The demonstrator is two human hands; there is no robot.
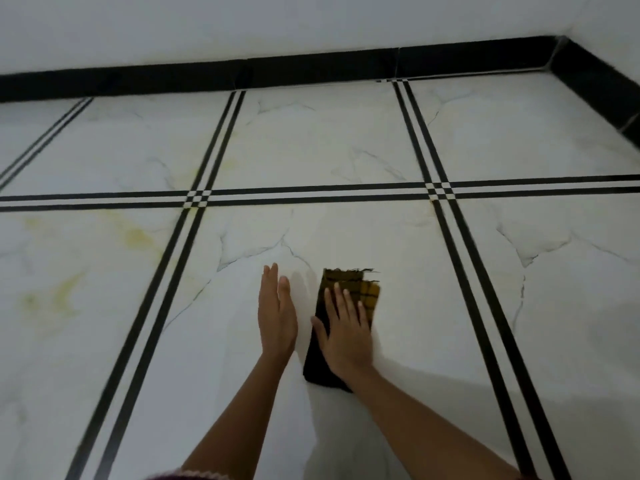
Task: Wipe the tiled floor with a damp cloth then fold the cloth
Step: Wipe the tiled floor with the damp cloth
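A sleeve (180,475) edge shows at the bottom, with two bare forearms reaching out from it over the floor (311,150), white marbled tiles crossed by double black lines. Yellowish stains (138,233) mark the tiles on the left. The left hand (277,313) is turned on edge, fingers straight and together, just beside the cloth (369,294). The cloth lies folded on the middle tile, dark with yellow checks and a frayed far end. The right hand (346,336) presses flat on it, fingers slightly apart. A black skirting (311,69) runs along the far wall.
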